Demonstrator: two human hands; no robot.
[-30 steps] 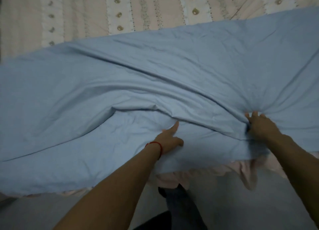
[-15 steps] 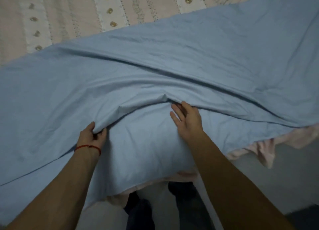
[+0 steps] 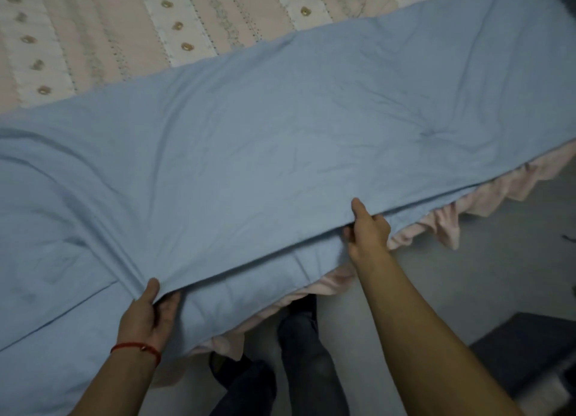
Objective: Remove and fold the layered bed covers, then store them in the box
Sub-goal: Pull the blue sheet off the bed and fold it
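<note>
A light blue bed cover [image 3: 280, 141] lies folded lengthwise across the near side of the bed, its top layer drawn toward me. My left hand [image 3: 146, 316], with a red string at the wrist, pinches the near fold edge at the lower left, thumb on top. My right hand [image 3: 367, 231] grips the same edge further right, thumb on top and fingers tucked under. A lower blue layer [image 3: 249, 291] shows beneath the held edge. Under the blue cover lies a pink and white quilted cover [image 3: 124, 35] with gold dots.
A pink ruffled bed skirt [image 3: 436, 222] hangs along the bed's near edge. My dark trouser legs [image 3: 305, 353] stand on the pale floor [image 3: 467, 275]. A dark box-like object [image 3: 530, 353] sits at the lower right corner.
Both hands have taken hold of the loose fold and pulled it toward me, so the rumpled blue cover now lies flatter in a long band. My hands have spread further apart.
</note>
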